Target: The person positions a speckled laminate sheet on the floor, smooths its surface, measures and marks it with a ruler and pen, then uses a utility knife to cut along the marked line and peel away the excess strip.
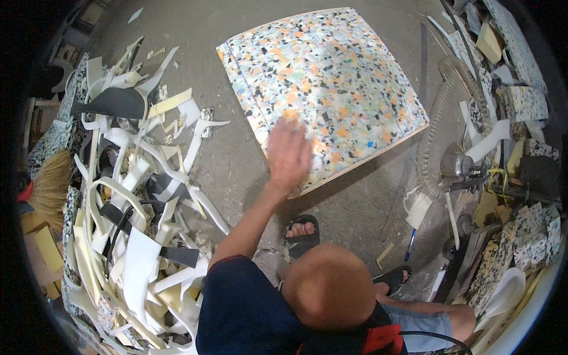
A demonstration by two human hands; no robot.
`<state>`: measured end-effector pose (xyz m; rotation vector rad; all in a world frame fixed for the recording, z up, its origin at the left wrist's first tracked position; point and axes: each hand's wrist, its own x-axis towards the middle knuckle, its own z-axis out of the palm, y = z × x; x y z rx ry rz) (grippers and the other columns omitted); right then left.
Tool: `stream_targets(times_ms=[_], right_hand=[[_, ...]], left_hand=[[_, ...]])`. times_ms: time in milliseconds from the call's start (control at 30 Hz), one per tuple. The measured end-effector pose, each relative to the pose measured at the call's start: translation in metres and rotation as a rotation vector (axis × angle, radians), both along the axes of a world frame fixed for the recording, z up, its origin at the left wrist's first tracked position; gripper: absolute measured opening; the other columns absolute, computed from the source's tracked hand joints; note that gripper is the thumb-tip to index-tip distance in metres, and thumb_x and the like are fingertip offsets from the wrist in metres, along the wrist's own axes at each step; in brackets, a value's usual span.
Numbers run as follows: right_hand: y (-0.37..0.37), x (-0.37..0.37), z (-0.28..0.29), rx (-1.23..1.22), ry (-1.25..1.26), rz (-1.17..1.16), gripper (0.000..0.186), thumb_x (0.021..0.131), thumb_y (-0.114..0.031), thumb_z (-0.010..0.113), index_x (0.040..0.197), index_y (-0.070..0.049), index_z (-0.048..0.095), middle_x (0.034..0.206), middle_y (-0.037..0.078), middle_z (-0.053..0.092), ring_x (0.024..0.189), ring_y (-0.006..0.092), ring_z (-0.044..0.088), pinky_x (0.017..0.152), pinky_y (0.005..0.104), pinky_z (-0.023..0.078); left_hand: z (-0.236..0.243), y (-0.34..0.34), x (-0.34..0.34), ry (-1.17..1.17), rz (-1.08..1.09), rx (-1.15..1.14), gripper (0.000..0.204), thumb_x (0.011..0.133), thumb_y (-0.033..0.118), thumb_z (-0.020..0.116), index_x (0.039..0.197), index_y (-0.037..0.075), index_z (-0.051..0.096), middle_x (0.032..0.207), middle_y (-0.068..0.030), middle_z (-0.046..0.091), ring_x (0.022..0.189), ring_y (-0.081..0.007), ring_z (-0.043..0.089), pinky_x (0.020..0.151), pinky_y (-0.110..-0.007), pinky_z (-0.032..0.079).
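Note:
A large sheet of multicoloured speckled foam [337,77] lies on the floor in front of me, its near edge facing my feet. My left hand [290,155] rests palm down on its near left part, with the fingers stretched forward and the tips slightly blurred. No tool shows in that hand. A thin dark line runs along the sheet's left side, and another fainter one crosses near its right corner. My right hand is out of view.
A heap of white, yellow and grey foam offcuts [142,260] fills the left side, beside a straw broom [52,186]. At right stand a metal machine [458,163], a ribbed hose [435,130] and foam blocks [535,236]. A blue pen [410,244] lies near my right sandal [395,277].

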<state>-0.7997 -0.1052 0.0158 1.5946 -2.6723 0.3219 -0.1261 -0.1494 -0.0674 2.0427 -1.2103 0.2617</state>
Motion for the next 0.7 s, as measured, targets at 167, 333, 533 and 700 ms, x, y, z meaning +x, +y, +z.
stream_targets(times_ms=[167,333,533,700], right_hand=[[-0.033,-0.012,0.094,-0.136,0.037,0.035,0.051,0.106,-0.024,0.049,0.15,0.002,0.043,0.144,0.021,0.057,0.125,0.0322,0.06,0.106,0.0432,0.048],[-0.159,0.042,0.265,-0.177,0.025,0.378,0.053,0.108,-0.022,0.049,0.154,0.002,0.039,0.149,0.02,0.054,0.131,0.0299,0.058,0.11,0.0412,0.046],[-0.285,0.323,0.204,0.005,-0.227,1.19,0.058,0.103,-0.011,0.057,0.158,-0.004,0.038,0.15,0.018,0.052,0.125,0.0224,0.057,0.101,0.0324,0.05],[-0.217,0.502,0.06,0.453,-0.629,1.264,0.058,0.1,-0.01,0.059,0.156,-0.008,0.043,0.133,0.014,0.067,0.074,0.0079,0.064,0.058,0.0246,0.054]], left_hand=[[-0.006,-0.005,0.07,0.353,0.449,-0.189,0.033,0.092,0.017,0.067,0.119,-0.002,0.068,0.116,-0.0226,0.065,0.111,-0.0388,0.06,0.1,-0.048,0.046],[-0.029,0.019,0.163,0.737,0.586,-0.122,0.039,0.097,0.024,0.067,0.12,-0.007,0.069,0.096,-0.0191,0.074,0.087,-0.0255,0.07,0.079,-0.041,0.055],[-0.034,0.012,0.175,0.973,0.44,-0.42,0.035,0.097,0.026,0.069,0.112,-0.004,0.074,0.087,-0.0092,0.073,0.071,-0.0127,0.066,0.062,-0.029,0.057],[-0.042,0.004,0.159,0.952,0.418,-0.386,0.033,0.099,0.029,0.068,0.108,-0.003,0.074,0.088,-0.006,0.072,0.072,-0.0124,0.063,0.064,-0.029,0.053]])
